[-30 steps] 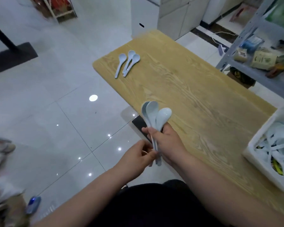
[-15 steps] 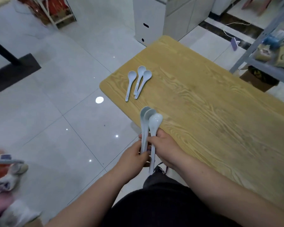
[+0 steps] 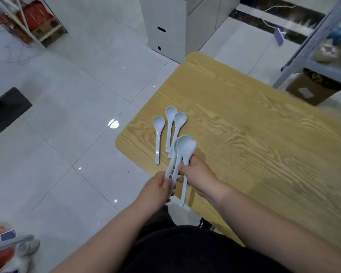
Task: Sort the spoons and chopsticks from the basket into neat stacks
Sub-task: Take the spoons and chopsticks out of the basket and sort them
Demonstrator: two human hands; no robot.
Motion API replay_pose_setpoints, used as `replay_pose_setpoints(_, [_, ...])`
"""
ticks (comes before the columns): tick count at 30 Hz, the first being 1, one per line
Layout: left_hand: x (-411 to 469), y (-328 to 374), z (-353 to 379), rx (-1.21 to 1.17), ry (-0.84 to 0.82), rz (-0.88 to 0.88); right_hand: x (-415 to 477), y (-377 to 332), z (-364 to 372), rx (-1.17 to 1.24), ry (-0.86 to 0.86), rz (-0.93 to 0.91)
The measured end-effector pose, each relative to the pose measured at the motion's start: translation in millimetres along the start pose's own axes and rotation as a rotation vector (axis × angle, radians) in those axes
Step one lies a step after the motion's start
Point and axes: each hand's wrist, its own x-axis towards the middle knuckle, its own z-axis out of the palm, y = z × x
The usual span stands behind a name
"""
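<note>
Step in hand: bringing a fresh batch of spoons to the stack site. The held spoons (image 3: 183, 148), three pale blue ones by my count, are bunched bowls-up above the near-left corner of the table (image 3: 264, 146), just short of the laid spoons (image 3: 170, 129). Left hand (image 3: 156, 191) has its fingers curled round the lower handles. Right hand (image 3: 199, 177) pinches the bunch higher up, thumb across the necks, and one handle hangs free below it. The laid spoons lie flat near the table edge, bowls away from the person: two overlap, one lies apart to the left, more a loose row than a stack. Next move likely calls for squaring the bunch, lowering it beside or onto that group with bowls aligned, then nesting the lot. Basket and chopsticks are out of view. A white cabinet (image 3: 165, 26) stands beyond the table end, with a metal shelf (image 3: 303, 54) and a cardboard box (image 3: 311, 89) at right. Nothing blocks the set-down, though the table edge is close.
</note>
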Motion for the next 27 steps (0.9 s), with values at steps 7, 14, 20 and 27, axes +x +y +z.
replay_pose_setpoints(7, [121, 9, -82, -0.04, -0.047, -0.076, 73, -31, -9, -0.069, 0.418, 0.213])
replay_pose_setpoints(14, [189, 27, -125, 0.476, -0.24, 0.188, 120, -52, 14, -0.336, 0.558, 0.352])
replay_pose_setpoints(20, [202, 33, -129, 0.718, -0.35, 0.358, 121, -56, 37, -0.303, 0.626, 0.292])
replay_pose_setpoints(27, [212, 35, -132, 0.801, -0.454, 0.517, 91, -48, 32, -0.253, 0.468, 0.241])
